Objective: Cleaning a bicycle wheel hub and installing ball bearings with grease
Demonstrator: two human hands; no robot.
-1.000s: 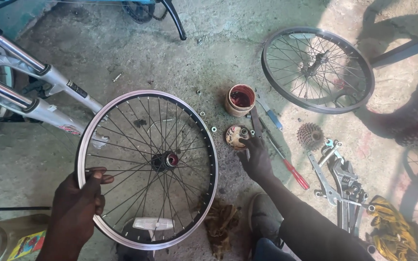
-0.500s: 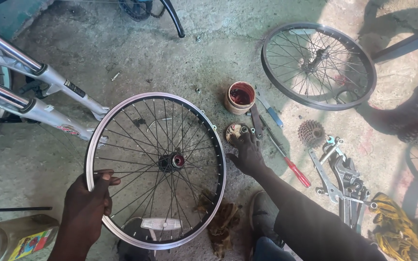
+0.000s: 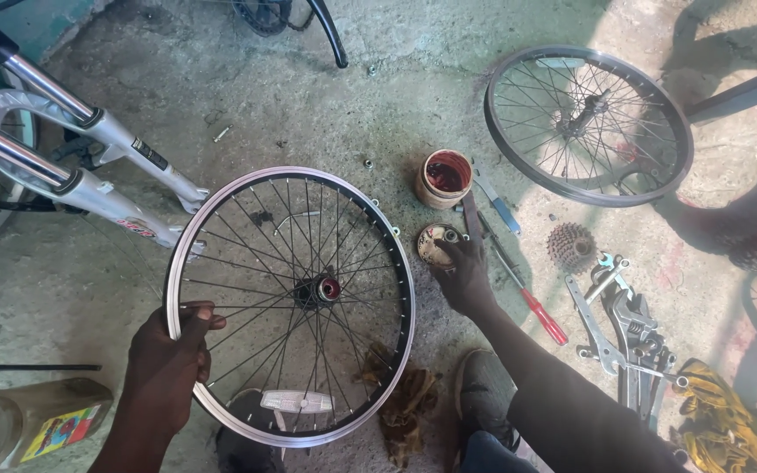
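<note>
Two hands busy, left hand (image 3: 166,361) gripping wheel rim (image 3: 221,203), right hand (image 3: 462,276) on small lid (image 3: 434,244)

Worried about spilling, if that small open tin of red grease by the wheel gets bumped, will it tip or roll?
The tin stands upright and squat on rough concrete, so it probably slides rather than tips. Open-topped, it could smear grease if knocked over, then roll.

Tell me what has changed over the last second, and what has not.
Little moved. The left hand keeps its grip on the rim of the silver wheel, which sits slightly further right in view. The right hand stays at the small round lid beside the grease tin. The black wheel, screwdriver and wrenches lie as before.
</note>
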